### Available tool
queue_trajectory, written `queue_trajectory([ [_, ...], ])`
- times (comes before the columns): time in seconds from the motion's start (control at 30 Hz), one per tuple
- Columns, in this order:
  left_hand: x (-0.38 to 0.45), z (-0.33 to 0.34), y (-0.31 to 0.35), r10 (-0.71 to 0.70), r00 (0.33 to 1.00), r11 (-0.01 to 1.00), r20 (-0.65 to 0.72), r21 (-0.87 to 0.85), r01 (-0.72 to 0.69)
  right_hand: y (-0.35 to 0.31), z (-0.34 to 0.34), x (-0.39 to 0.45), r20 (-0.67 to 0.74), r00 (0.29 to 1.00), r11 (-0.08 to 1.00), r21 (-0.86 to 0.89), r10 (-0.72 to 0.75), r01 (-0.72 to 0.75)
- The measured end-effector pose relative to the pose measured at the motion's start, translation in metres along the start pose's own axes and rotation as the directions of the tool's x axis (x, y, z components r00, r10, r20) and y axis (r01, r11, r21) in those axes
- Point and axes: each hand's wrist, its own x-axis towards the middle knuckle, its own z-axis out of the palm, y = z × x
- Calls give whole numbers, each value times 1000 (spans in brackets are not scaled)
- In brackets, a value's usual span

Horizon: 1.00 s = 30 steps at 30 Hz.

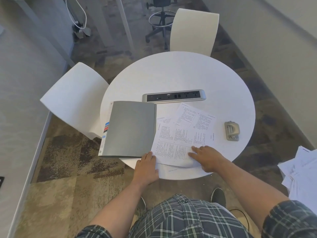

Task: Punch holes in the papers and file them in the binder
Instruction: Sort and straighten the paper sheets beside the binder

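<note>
Grey card forms the cover of the binder [130, 128], which is laid open at the left of the round white table [180, 73], its long axis running away from the person and its near edge hanging slightly over the table rim. The binder's near right corner is touched by the left hand [146, 166], which is held flat, fingers extended, nothing clasped in it. Just to the right of that hand, printed papers [180, 140] are fanned loosely across the table, the topmost sheet lying slightly askew, its left edge against the open cover. The lower right part of that sheet is pressed down by the right hand [208, 158], fingers spread and pointing left, palm down; the near edge of the paper is seen curling up below the fingers, though no pinch on it can be made out. Beyond and to the right of that hand, apart from the papers, the hole punch [232, 131] is left untouched, its long axis pointing away from the person. The right hand is judged the nearer to it. Whether the sheets have been punched cannot be told. Both forearms are extended forward from plaid sleeves, wrists low over the table's near edge.
</note>
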Motion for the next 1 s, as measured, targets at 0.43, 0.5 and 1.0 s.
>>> queue_trajectory([
  [0.43,7,-24,6,-304,932,784,-195,-607,129,25,-19,-7,-174,918,848,473,356,-239],
  [0.5,11,-33,12,-429,895,593,-120,-785,179,28,-24,-8,-242,878,828,502,412,-250],
  [1.0,36,-73,43,-266,956,-61,121,-992,109,-41,-45,25,-588,782,933,360,206,24],
])
